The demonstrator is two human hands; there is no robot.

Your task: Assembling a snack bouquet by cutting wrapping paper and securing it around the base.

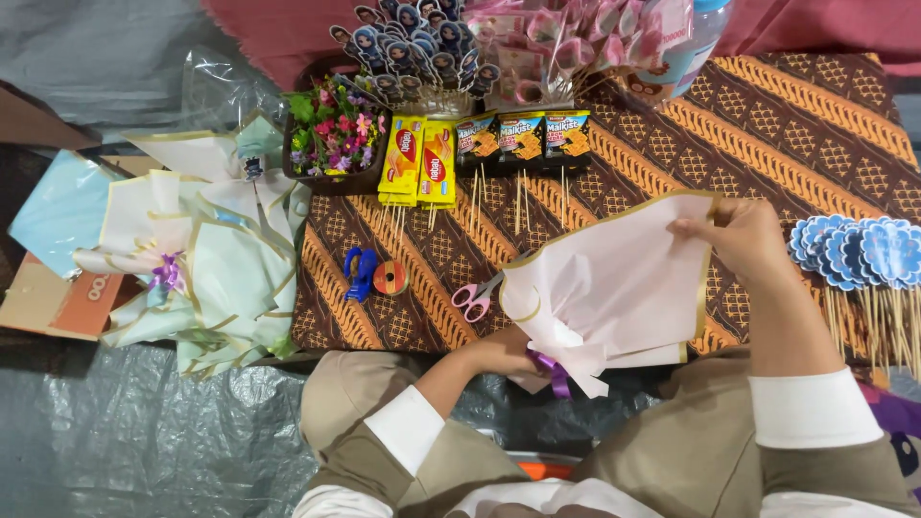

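Observation:
My left hand grips the gathered base of a pale pink wrapping-paper bouquet, just beside its purple ribbon. The paper has a gold edge and fans out over a low table covered in brown patterned cloth. My right hand pinches the paper's upper right gold-trimmed edge. Pink-handled scissors lie on the cloth just left of the bouquet.
Finished pale green and cream bouquets lie at the left. A box of small artificial flowers, yellow snack packs, dark snack packs on skewers, a blue tape dispenser, an orange tape roll and blue paper toppers on sticks surround the work spot.

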